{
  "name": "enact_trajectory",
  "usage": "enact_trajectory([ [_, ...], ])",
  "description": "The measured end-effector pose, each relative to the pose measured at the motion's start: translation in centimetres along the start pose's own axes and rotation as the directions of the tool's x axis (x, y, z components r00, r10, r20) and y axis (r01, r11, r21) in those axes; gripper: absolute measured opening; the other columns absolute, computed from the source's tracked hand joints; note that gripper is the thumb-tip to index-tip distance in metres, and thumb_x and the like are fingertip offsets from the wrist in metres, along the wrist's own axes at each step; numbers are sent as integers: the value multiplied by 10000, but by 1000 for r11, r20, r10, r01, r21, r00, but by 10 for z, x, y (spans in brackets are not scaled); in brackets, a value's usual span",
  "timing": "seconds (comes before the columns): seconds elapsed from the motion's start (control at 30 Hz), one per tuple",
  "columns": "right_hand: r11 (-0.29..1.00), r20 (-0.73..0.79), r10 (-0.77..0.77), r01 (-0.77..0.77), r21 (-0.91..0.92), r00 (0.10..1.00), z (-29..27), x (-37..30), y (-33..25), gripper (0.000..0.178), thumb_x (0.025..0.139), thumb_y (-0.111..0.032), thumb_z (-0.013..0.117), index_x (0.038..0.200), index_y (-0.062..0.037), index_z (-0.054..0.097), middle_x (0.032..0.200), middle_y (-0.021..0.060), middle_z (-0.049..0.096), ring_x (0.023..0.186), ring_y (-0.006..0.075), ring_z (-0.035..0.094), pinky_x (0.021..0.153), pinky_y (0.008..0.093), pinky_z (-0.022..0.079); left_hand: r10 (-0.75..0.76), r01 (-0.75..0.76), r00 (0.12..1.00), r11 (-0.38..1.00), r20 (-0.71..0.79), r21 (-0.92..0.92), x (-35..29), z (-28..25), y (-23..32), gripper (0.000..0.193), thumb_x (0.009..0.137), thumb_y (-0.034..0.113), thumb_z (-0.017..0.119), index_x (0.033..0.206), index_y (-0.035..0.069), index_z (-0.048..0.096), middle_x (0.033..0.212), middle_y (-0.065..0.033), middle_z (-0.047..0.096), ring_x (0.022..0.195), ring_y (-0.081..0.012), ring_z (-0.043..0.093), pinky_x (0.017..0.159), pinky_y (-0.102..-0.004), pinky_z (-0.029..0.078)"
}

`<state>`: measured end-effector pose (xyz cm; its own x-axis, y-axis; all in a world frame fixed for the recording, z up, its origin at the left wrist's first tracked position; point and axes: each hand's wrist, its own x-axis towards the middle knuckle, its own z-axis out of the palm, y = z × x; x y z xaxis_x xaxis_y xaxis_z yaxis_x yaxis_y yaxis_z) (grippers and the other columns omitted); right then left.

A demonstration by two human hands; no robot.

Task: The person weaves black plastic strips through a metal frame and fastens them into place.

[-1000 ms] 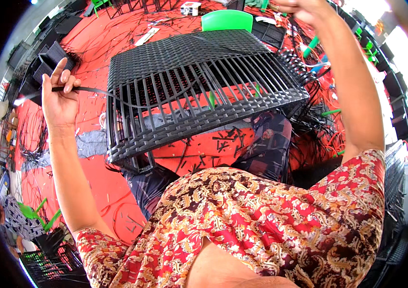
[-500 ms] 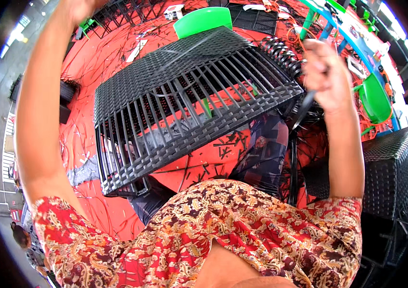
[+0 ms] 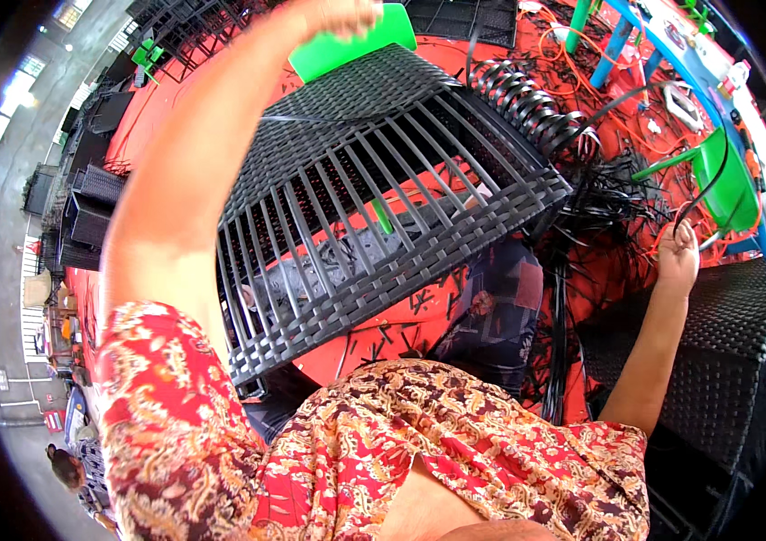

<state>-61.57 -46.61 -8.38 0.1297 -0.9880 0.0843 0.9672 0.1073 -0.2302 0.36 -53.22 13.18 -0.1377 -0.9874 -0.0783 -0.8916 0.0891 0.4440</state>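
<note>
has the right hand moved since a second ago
Yes. The right hand was raised above the woven panel's far corner; now it is lower, right of the panel, gripping a black strand.

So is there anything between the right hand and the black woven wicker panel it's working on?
Yes. The right hand, gripping a thin black strand, is off the black woven wicker panel. A tangle of loose black strips lies between them, by the panel's right corner.

The woven chair panel is black synthetic wicker, ribbed and slightly glossy. Loose weaving strips on the right look like smooth black plastic. The far green chair is shiny moulded plastic. The red floor mat appears matt.
</note>
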Motion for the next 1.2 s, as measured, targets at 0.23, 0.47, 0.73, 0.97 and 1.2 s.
enact_trajectory([
  [0.23, 977, -211, 56, -10, 212, 976, -3, 16, 38, 156, 917, -89, 357, 780, -24, 392, 675, 33, 373, 564, 125, 357, 515, 240, 326, 50, -61, 997, 970, 54, 233, -84, 105, -49, 325, 725, 298, 657, 984, 102, 656, 976, -143, 641, 933, -285, 604, 829, -366, 468],
  [0.47, 988, -380, 5, 54, 143, 925, -42, 26, 24, 166, 915, -124, 355, 805, -17, 419, 685, 35, 405, 547, 123, 351, 462, 221, 322, 107, -63, 986, 950, -129, 304, -97, 115, -52, 138, 721, 169, 606, 809, 64, 618, 847, -143, 585, 828, -311, 594, 753, -412, 473],
  [0.73, 988, -543, -143, 156, -23, 828, -38, 8, 14, 151, 885, -97, 353, 798, -17, 447, 687, 41, 450, 541, 130, 365, 465, 212, 343, 182, 4, 954, 787, -239, 617, -108, 126, -38, 128, 795, 130, 510, 897, 57, 486, 839, -138, 570, 779, -331, 600, 670, -418, 500],
  [0.97, 998, -399, -35, 54, 37, 916, -46, 11, -4, 192, 892, -130, 336, 788, -24, 459, 690, 38, 462, 578, 149, 418, 483, 240, 375, 414, -162, 870, 754, -269, 637, -137, 126, -86, 162, 888, 236, 466, 965, 122, 553, 846, -81, 616, 777, -269, 613, 645, -394, 503],
  [1.2, 996, -336, -62, 81, 41, 940, -49, 12, 0, 216, 905, -137, 330, 789, -15, 466, 696, 58, 488, 625, 175, 476, 570, 293, 424, 280, -60, 903, 834, -327, 549, -170, 118, -84, 132, 899, 235, 456, 910, 129, 533, 787, -76, 589, 759, -285, 597, 641, -390, 492],
])
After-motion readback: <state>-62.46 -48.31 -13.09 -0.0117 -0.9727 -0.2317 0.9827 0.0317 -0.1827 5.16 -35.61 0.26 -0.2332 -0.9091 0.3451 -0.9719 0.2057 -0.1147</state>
